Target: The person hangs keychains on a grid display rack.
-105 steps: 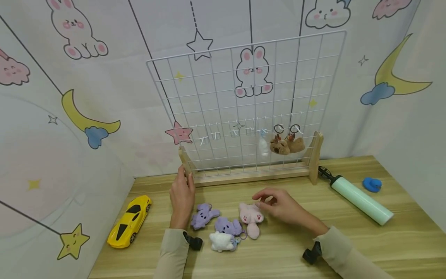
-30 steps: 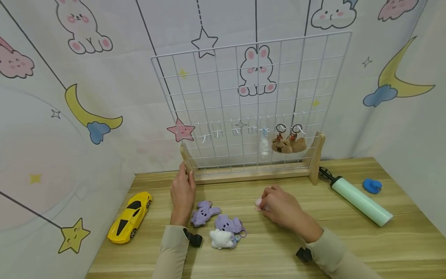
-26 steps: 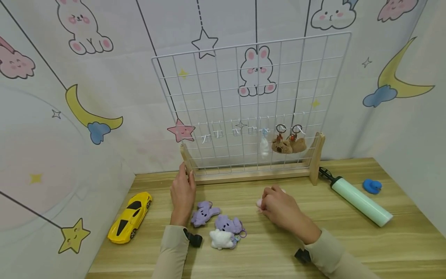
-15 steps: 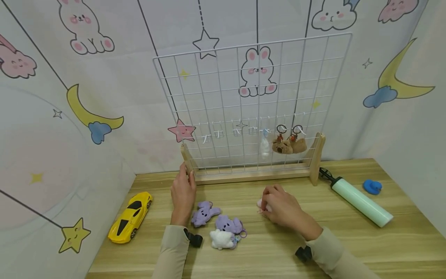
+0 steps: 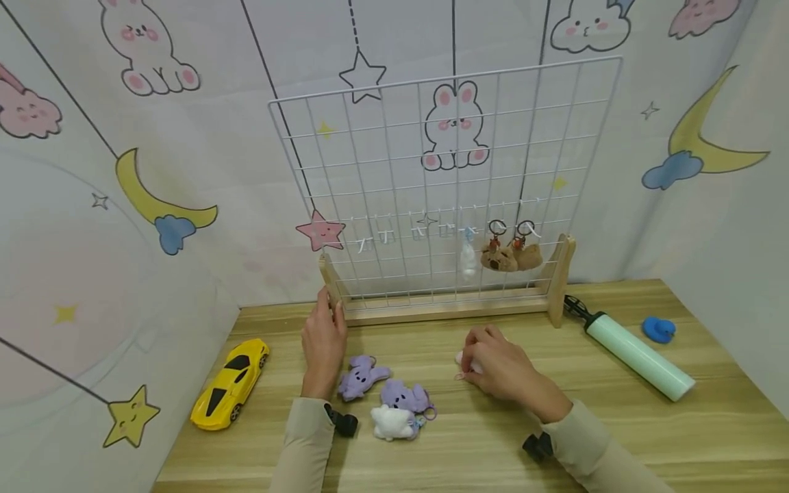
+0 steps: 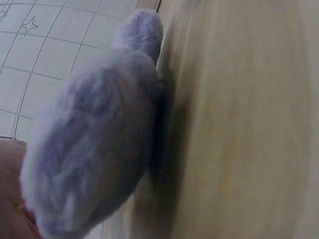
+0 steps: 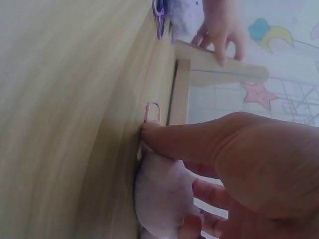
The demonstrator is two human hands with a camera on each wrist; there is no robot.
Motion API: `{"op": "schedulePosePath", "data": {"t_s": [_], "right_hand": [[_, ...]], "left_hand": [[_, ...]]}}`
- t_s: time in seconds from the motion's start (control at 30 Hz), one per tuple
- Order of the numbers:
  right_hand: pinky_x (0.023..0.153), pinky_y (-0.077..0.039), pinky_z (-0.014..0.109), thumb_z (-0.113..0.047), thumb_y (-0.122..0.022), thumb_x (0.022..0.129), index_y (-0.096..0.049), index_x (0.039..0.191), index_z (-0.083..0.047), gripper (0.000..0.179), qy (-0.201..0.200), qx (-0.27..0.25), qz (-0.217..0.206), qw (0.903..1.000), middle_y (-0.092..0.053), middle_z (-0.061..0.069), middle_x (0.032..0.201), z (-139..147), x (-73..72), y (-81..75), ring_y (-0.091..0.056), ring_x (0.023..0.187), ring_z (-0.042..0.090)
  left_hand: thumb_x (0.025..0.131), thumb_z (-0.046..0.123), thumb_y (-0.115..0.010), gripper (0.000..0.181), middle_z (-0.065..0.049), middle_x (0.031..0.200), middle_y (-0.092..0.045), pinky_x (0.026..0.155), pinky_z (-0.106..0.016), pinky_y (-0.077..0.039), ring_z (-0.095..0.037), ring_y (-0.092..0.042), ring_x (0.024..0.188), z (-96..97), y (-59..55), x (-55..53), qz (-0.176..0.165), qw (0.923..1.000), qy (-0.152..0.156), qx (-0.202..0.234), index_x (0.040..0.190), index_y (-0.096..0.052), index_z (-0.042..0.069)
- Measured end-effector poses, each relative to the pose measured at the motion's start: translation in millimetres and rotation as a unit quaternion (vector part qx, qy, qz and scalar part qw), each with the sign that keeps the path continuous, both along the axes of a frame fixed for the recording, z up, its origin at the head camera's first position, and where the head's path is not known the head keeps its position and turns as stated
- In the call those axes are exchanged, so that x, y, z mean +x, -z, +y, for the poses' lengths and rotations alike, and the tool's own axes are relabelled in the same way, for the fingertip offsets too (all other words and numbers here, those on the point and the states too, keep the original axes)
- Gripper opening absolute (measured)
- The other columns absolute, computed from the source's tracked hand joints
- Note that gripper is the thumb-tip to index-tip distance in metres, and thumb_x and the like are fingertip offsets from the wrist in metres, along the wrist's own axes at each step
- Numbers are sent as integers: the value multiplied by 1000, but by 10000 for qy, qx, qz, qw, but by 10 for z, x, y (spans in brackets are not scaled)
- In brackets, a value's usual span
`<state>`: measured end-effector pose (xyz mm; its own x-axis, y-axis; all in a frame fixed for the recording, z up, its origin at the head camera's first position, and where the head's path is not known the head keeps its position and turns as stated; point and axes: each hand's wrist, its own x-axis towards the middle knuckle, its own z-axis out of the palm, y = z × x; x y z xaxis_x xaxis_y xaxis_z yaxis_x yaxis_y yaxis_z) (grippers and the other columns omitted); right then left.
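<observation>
My right hand [image 5: 505,370] holds a pink plush keychain [image 7: 164,194] low over the table, mostly hidden by the fingers in the head view. In the right wrist view the thumb presses near its pink clasp [image 7: 153,108], with other fingers behind the plush. At the wire rack's left wooden post [image 5: 330,274], my left hand [image 5: 323,342] grips the lower end between thumb and fingers. Beside that wrist lie two purple plush keychains, one upper [image 5: 360,378] and one lower [image 5: 401,395]. A white plush [image 5: 392,422] lies against the lower one. Purple fur [image 6: 94,139] fills much of the left wrist view.
The wire rack's wooden base [image 5: 450,310] spans the back. From its hooks hang two brown plush keychains [image 5: 527,257] and a small white one [image 5: 468,260]; several left hooks are bare. A yellow toy car [image 5: 231,387] lies left; a mint-green pump [image 5: 641,356] and blue duck [image 5: 659,329] lie right.
Earlier the pink plush lay beside the purple ones with the right hand over it; now the right hand holds it farther right. Over the last second little moves. The left hand stays at the post.
</observation>
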<state>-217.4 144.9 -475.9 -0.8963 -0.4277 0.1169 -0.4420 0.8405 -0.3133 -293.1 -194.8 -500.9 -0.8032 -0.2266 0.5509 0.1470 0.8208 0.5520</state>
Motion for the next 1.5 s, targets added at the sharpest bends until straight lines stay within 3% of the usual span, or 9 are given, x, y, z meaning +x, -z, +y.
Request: {"op": "schedulePosePath", "data": {"t_s": [0.3, 0.47, 0.53, 0.73, 0.9, 1.0, 1.13, 1.37, 1.5], "right_hand": [[73, -54, 42, -28, -88, 93, -71, 82, -30, 21, -210, -63, 66, 9997, -63, -3, 120, 15, -49, 33, -55, 113, 24], [98, -54, 52, -21, -87, 93, -72, 89, -29, 17, -242, -806, 446, 9955, -66, 0, 119, 61, -146, 69, -59, 117, 27], [100, -52, 51, -19, -85, 94, -72, 91, -27, 16, -202, -1221, 590, 9906, -66, 1, 117, 76, -178, 56, -60, 115, 25], [74, -49, 30, -22, -80, 100, -75, 100, -20, 6, 8, -2518, 595, 9659, -71, -5, 99, 43, -201, -127, -60, 86, 16], [69, -55, 23, -25, -78, 102, -77, 108, -16, 10, 342, -3561, 488, 9326, -77, 0, 100, -9, -218, -373, -67, 84, 9], [69, -60, 27, -25, -76, 104, -76, 112, -12, 16, 400, -4282, 472, 9016, -77, 6, 104, -26, -241, -516, -71, 88, 11], [62, -62, 31, -24, -77, 103, -75, 114, -7, 21, 494, -5038, 484, 8610, -78, 13, 100, -73, -276, -675, -74, 81, 17], [58, -56, 25, -27, -78, 103, -75, 116, -4, 28, 714, -5854, 279, 8071, -80, 0, 94, -188, -348, -840, -73, 79, 17], [56, -51, 22, -25, -78, 102, -75, 115, -4, 25, 669, -6432, 75, 7627, -78, -3, 91, -271, -399, -930, -65, 73, 17]], "left_hand": [[112, 23, -62, 36, -24, 109, -77, 73, -64, -57, -47, -77, 92, -28, 25, -8, 48, 9999, -100, -48, 145, -57, 9], [111, 23, -63, 37, -25, 109, -78, 73, -64, -58, -48, -77, 92, -8, 17, -3, 95, 9999, -59, -49, 144, -58, 8], [111, 24, -62, 38, -25, 110, -78, 73, -65, -58, -48, -77, 93, 5, 11, -6, 102, 9999, -7, -58, 145, -58, 7], [112, 25, -61, 38, -24, 110, -78, 73, -64, -57, -46, -77, 92, 10, 11, -16, 65, 10000, -7, -59, 145, -57, 7], [111, 24, -62, 37, -24, 107, -77, 73, -64, -57, -46, -77, 90, -12, 18, -8, 72, 9999, -47, -70, 145, -57, 7], [112, 23, -62, 36, -25, 109, -78, 72, -63, -58, -46, -78, 91, -8, 24, -14, 124, 9999, -32, -86, 144, -58, 6], [112, 23, -61, 36, -26, 111, -78, 71, -63, -59, -45, -79, 90, 6, 31, -14, 200, 9998, 16, -91, 144, -58, 5], [112, 23, -61, 36, -27, 111, -77, 72, -63, -59, -46, -79, 91, 12, 12, 0, 129, 9999, 15, -62, 144, -58, 6], [112, 24, -60, 37, -26, 111, -78, 72, -64, -58, -47, -78, 92, -7, 20, -5, 99, 9999, -5, -68, 144, -57, 6]]}}
